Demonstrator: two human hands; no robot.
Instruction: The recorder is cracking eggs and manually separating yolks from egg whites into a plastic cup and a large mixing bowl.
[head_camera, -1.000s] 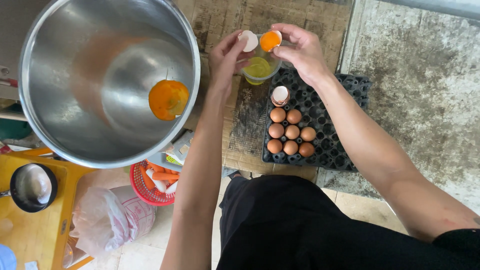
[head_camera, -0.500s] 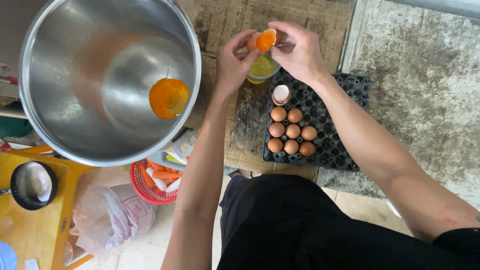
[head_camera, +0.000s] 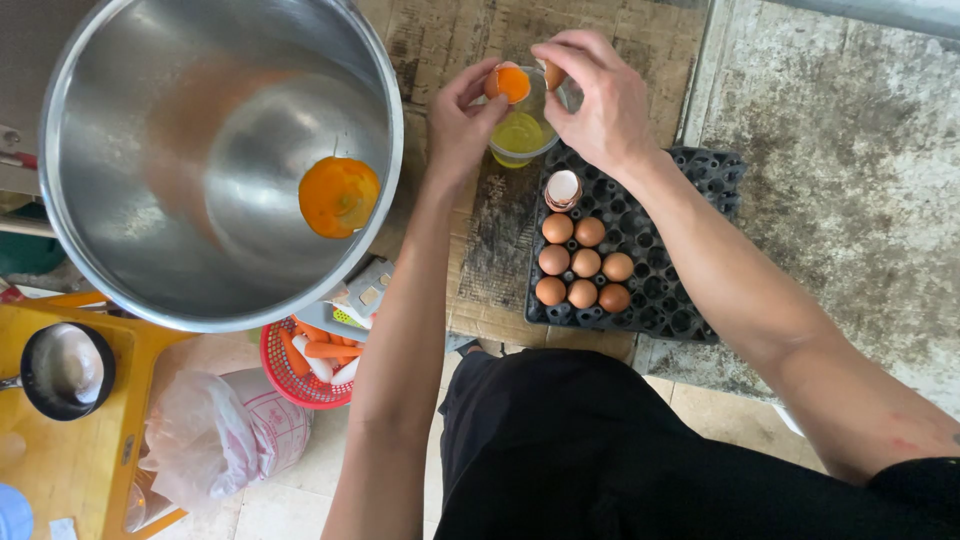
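My left hand (head_camera: 462, 122) holds a half eggshell with an orange yolk (head_camera: 511, 83) in it, above a small clear cup (head_camera: 520, 135) of yellowish egg white. My right hand (head_camera: 598, 100) pinches the other half shell (head_camera: 553, 74) right beside it, over the same cup. To the left stands a big steel bowl (head_camera: 130, 230) with orange yolks (head_camera: 339, 196) at its bottom. Below the cup lies a dark egg tray (head_camera: 665, 290) with several brown eggs (head_camera: 585, 263) and stacked empty shells (head_camera: 562, 188).
A red basket (head_camera: 290, 375) with carrot pieces sits under the bowl's edge, next to a plastic bag (head_camera: 215, 435). A small black pan (head_camera: 62, 370) rests on a yellow board (head_camera: 70, 470) at lower left. Rough concrete (head_camera: 850, 180) lies to the right.
The yolk has passed from the shell in my right hand into the shell in my left hand. Both hands stayed above the cup.
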